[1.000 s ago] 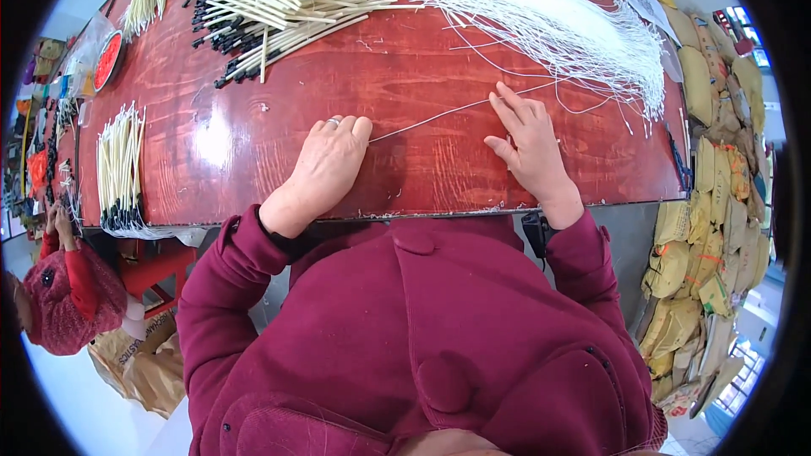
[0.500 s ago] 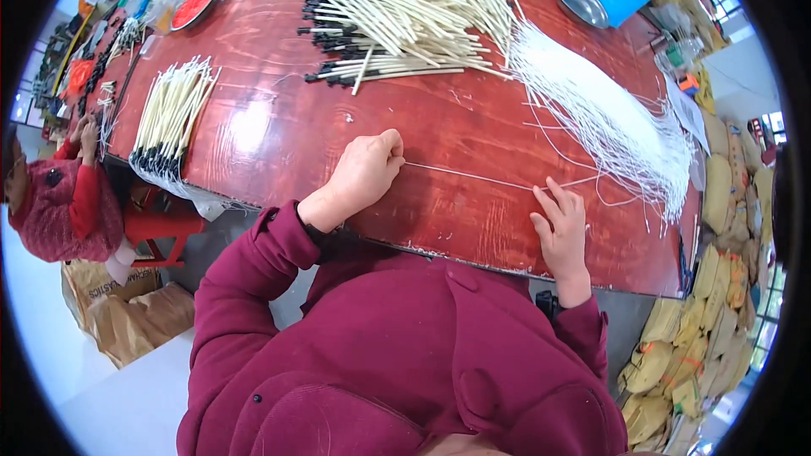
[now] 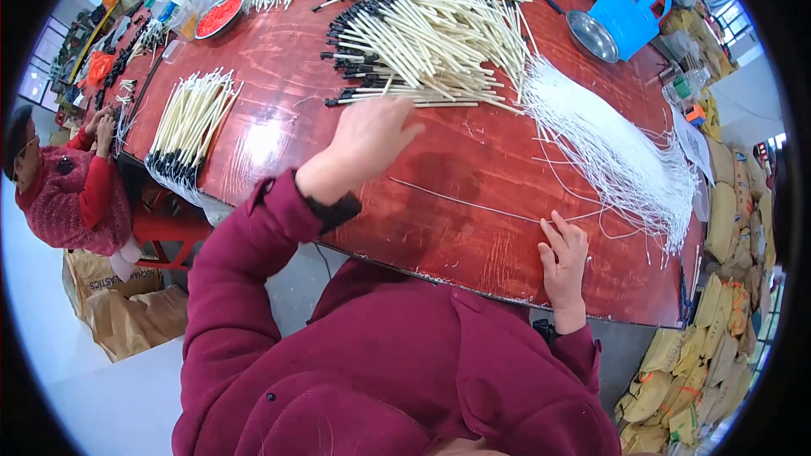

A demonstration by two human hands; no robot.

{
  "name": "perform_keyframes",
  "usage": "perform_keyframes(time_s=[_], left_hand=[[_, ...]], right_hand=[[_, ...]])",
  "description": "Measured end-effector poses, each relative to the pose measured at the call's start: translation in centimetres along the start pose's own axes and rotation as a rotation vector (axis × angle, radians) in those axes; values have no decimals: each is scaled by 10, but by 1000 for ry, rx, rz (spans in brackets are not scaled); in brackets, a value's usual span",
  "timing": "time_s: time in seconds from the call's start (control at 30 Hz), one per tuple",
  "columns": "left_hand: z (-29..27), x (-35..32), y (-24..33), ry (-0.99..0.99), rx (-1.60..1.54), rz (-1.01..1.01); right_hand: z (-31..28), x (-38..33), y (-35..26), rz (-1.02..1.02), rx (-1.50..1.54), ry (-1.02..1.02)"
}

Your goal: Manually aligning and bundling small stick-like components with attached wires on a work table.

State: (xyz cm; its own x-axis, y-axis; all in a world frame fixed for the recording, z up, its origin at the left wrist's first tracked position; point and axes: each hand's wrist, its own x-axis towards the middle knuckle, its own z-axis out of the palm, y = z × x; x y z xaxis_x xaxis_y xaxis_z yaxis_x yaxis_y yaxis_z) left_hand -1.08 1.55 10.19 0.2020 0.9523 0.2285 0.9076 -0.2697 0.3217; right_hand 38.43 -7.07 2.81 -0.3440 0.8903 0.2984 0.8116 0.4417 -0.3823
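My left hand [image 3: 369, 142] is raised above the table at the near edge of a large pile of cream sticks with black ends [image 3: 431, 38]. Its thumb stands apart from the fingers; nothing shows in it, though the fingertips are partly hidden. My right hand [image 3: 564, 266] lies lower right, fingers spread, the fingertips touching a thin white string [image 3: 473, 201]. This string lies across the red tabletop, its left end loose below my left hand. Its right end runs toward a big bundle of white strings [image 3: 604, 135], spread beside the sticks.
A smaller bunch of sticks [image 3: 194, 122] lies at the left edge. Farther back are a bowl of red material [image 3: 221, 15], a blue plastic container [image 3: 629, 15] and a metal plate [image 3: 593, 35]. A co-worker [image 3: 76, 190] sits at left. Stacked sacks [image 3: 688, 350] stand at right.
My left hand has let go of the string's left end and moved up toward the stick pile. The string has slackened onto the table. My right hand stays at the string.
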Motion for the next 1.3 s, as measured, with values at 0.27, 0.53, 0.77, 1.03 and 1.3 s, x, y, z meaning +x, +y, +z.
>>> perform_keyframes(time_s=[0.27, 0.53, 0.77, 1.03, 1.3], left_hand=[[14, 120, -10, 170, 324, 481], [21, 146, -25, 61, 406, 447], [4, 123, -19, 232, 312, 686], [22, -16, 3, 171, -139, 433], [39, -107, -52, 31, -229, -13]], right_hand=[[1, -8, -16, 31, 27, 16], [-3, -8, -14, 42, 24, 12], [-4, -22, -27, 60, 49, -13], [15, -25, 2, 7, 19, -15], [20, -13, 14, 24, 19, 4]])
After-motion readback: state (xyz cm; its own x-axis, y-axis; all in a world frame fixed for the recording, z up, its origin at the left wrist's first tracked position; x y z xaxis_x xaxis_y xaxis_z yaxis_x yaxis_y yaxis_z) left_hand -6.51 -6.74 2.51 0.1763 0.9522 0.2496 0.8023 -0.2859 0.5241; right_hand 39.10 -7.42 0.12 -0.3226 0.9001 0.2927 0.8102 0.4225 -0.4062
